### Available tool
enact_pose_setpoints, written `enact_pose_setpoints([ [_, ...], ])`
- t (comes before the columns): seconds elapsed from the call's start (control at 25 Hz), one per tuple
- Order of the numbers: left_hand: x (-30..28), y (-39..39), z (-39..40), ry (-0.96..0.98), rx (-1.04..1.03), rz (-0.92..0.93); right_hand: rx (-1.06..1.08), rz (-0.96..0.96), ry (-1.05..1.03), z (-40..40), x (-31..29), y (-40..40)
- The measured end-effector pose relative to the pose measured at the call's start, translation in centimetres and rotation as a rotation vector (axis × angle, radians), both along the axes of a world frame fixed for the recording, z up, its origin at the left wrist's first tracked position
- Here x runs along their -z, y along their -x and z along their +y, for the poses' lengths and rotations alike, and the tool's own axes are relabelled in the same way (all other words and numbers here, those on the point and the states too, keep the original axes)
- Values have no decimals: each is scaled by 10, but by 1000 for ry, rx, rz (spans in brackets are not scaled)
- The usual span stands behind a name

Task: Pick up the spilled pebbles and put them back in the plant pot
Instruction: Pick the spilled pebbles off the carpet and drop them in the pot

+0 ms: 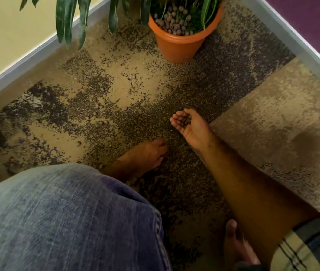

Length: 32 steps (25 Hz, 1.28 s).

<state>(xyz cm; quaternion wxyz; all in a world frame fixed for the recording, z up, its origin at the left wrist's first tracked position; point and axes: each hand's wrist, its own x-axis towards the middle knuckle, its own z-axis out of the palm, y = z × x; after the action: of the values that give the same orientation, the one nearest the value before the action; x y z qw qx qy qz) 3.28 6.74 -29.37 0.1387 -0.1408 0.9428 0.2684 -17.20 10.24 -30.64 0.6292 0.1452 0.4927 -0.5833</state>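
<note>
We see a smooth orange plastic plant pot (178, 45) on rough, mottled carpet (272, 106). The pebbles (172, 20) in it look matt. Faded denim (67, 218) covers the knee.

The right hand (191, 124) is held out palm up toward twelve o'clock, its fingers (176, 117) gently cupped around a few pebbles (185, 122); the bare forearm trails back toward five o'clock.

Mottled carpet (272, 106) under scattered pebbles (96, 113), pot (178, 45)

Dim, warm indoor light — soft shadows on carpet (116, 79); denim knee (67, 218) blurred (wide-angle bend at edges).
</note>
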Motion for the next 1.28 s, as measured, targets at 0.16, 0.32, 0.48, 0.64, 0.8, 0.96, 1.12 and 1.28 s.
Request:
enact_pose_setpoints([
  [0.16, 4, 2, -8, 48, -52, -37, -3, 3, 9, 0, 1, 0],
  [0.32, 0, 5, -17, 15, -141, 1, -29, -14, 33, 2, 0, 1],
  [0.48, -19, 18, -35, -40, -252, 150, -133, -48, 47, 4, 1, -5],
  [0.64, -40, 46, -39, 14, -212, 312, -192, -211, 111, 4, -6, -26],
  [0.8, -42, 54, -41, 185, -103, 340, -45, -255, 108, -3, -7, -33],
  [0.96, -41, 39, -58, 175, -383, 335, -39, -217, 162, -6, -7, -17],
  [1.12, -35, 6, -102, 283, -643, 86, -40, -225, 143, -8, -5, -10],
  [1.28, -27, -24, -120, 263, -597, -92, -52, -229, 148, -5, -5, -12],
])
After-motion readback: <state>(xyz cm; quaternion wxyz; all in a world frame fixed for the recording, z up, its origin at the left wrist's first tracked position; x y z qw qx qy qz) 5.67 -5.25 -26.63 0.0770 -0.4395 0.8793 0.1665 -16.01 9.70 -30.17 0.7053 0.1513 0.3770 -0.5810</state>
